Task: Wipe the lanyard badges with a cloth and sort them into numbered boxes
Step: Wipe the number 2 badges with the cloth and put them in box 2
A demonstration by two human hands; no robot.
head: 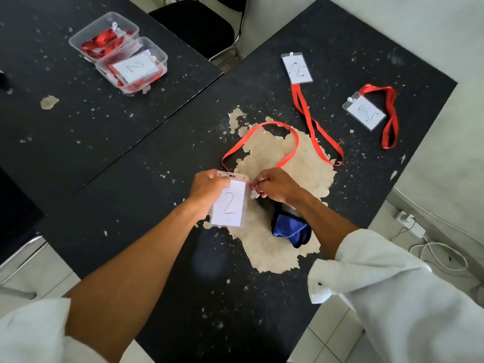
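My left hand grips the top left corner of a clear badge with a paper marked "2". My right hand pinches the white clip at the end of its red lanyard, right beside the badge's top edge. The lanyard loops away over the table. A blue cloth lies crumpled under my right wrist. Two other "2" badges lie farther off: one with a long red strap, one at the right. Two clear boxes stand on the left table, the nearer box showing a "2" card, the farther box holding red lanyards.
Two black tables with peeling paint meet at an angle; a large bare patch lies under my hands. A black chair stands beyond the gap. White cables and a power strip lie on the tiled floor at the right.
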